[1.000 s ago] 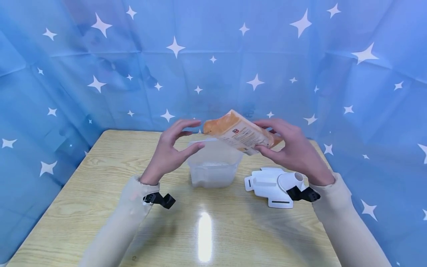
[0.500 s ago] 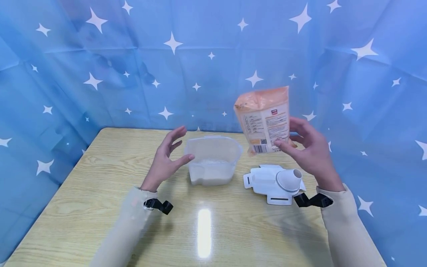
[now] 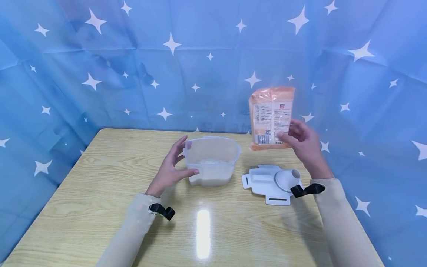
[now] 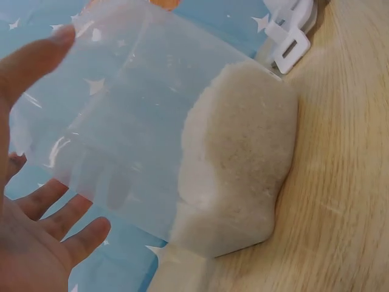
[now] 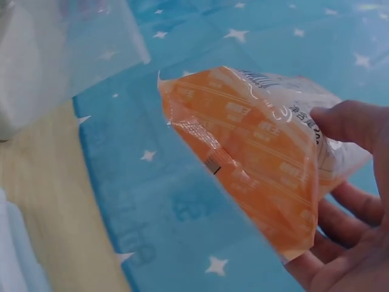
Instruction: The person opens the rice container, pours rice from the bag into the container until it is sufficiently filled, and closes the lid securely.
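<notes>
Bag (image 3: 269,118), long axis near upright, is pinched in the right hand (image 3: 306,150), rightward of the tub (image 3: 213,150), whose left end the spread left hand (image 3: 169,170) straddles.

There is one bag (image 3: 271,118), one clear tub (image 3: 213,172), one white plastic piece (image 3: 261,181) with one tube (image 3: 288,179), one tabletop (image 3: 100,193), two sleeves (image 3: 128,230) and two black cameras (image 3: 162,210).

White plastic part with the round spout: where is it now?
In the head view, the white part lies on the light wooden tabletop, right of the translucent plastic container and below the orange-and-white packet in the right hand.
</notes>
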